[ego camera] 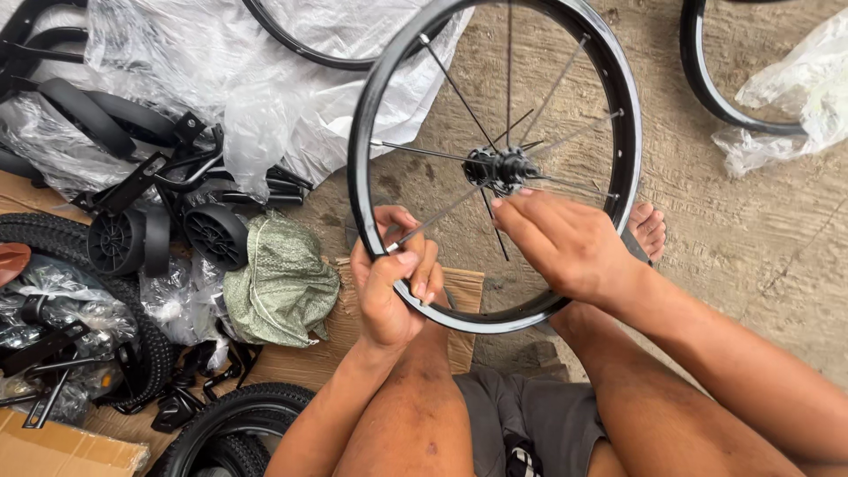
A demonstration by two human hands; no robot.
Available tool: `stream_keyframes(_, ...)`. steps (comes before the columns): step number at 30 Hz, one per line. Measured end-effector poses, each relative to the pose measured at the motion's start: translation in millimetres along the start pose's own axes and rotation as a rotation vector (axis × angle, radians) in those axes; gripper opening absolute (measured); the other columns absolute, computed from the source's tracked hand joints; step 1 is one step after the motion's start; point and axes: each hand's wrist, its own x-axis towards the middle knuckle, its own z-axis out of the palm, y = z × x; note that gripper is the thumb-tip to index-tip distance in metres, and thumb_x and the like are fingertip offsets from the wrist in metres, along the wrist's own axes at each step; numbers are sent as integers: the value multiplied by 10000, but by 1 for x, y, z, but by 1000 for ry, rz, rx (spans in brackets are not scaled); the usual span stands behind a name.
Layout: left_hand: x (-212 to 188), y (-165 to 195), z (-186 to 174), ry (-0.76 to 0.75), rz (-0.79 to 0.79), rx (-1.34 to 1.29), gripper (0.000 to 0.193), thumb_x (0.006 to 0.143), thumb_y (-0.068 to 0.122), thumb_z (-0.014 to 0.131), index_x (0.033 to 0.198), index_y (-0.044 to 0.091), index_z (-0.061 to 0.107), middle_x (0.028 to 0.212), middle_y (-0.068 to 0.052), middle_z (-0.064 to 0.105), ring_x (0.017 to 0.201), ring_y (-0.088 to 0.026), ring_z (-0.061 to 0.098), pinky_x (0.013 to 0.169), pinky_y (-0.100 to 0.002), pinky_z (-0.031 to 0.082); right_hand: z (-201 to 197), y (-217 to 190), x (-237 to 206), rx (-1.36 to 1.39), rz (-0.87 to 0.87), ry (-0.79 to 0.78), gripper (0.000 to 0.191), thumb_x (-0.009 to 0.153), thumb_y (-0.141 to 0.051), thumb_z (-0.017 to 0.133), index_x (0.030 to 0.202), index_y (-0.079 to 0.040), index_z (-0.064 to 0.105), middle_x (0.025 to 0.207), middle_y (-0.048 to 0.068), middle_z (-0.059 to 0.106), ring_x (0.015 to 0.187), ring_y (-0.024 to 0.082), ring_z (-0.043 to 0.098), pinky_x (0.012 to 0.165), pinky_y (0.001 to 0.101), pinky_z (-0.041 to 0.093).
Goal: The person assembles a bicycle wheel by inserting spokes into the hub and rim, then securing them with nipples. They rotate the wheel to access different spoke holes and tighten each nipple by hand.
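A small black bicycle wheel rim [629,132] with thin silver spokes stands upright in front of my knees. My left hand [389,283] grips the lower left of the rim, thumb and fingers pinching the end of one spoke [437,215] where it meets the rim. My right hand [561,238] reaches into the wheel, fingertips on the spokes just below the black hub [499,165]. My bare foot [649,228] shows behind the rim's lower right.
Clear plastic wrap [265,79] covers more rims at the top. Small black training wheels [168,237], a green sack [278,283], knobby tyres [234,424] and bagged metal parts [53,344] crowd the left on cardboard. Another rim [707,84] and plastic lie on concrete, upper right.
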Motion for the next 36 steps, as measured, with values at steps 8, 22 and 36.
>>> stream_keyframes(8,-2,14,4,-50,-14,129,319,918,25,545,1229,-5,482,709,-49,465,558,-108,442,505,-280,428,12,-19,19,-167,-146,-117,416,892,-97,657,1267,83,648,1086,137,658,964,257,705,981,444,590)
stream_keyframes(22,12,27,-19,-9,-44,-88,298,890,33,515,1187,11,497,730,-30,415,562,-112,419,488,-270,401,-12,-9,-7,38,312,-70,350,758,3,723,1106,-24,687,1018,106,727,969,288,694,948,492,561)
stream_keyframes(36,18,54,-6,-43,-199,-598,295,874,32,507,1168,24,488,757,-21,389,585,-113,403,492,-251,374,12,0,-57,564,806,589,99,1144,-24,638,1225,11,593,1173,103,615,1026,152,609,935,258,513)
